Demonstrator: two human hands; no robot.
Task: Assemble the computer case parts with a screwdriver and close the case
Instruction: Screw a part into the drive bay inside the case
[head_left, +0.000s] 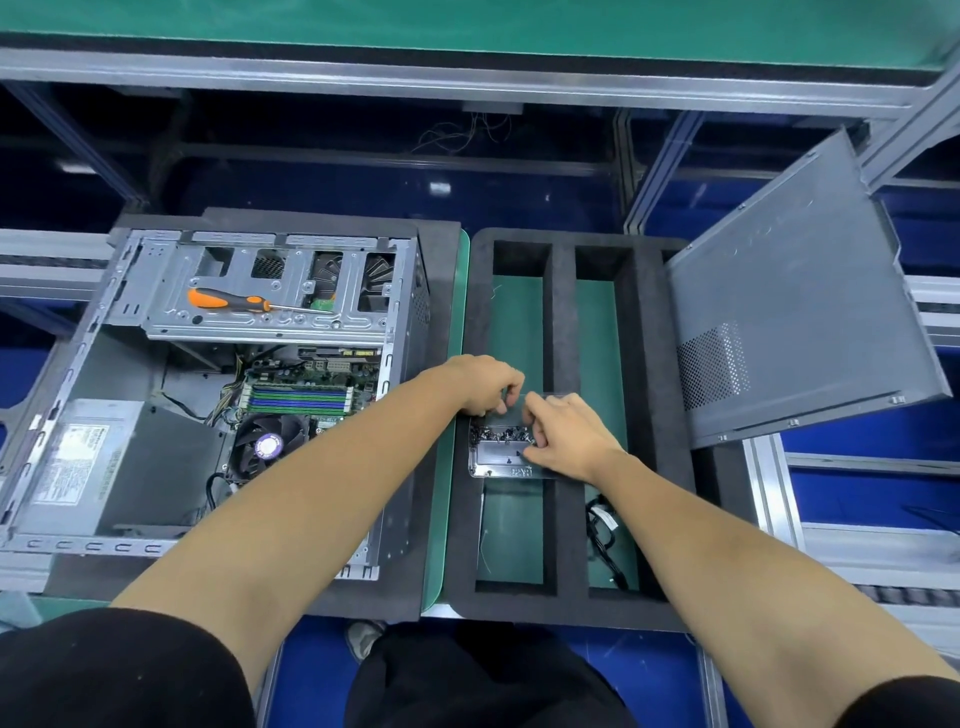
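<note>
Open case (218, 395), screwdriver (234, 301) atop; panel (795, 322) leaning.

Screws (501, 434) indistinct (fingertips hidden)

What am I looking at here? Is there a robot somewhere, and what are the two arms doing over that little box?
No robot: a person wears a camera on the head, so the single picture looks down along their own bare arms. On the left lies an open computer case, with an orange-handled screwdriver resting on its metal drive frame. On the right sits a black foam tray with long compartments. The grey side panel leans at its far right. A small clear plastic box of screws rests in the tray. The left hand and right hand both reach into or over it, fingers curled, apparently picking screws; exactly what each pinches is too small to tell.
</note>
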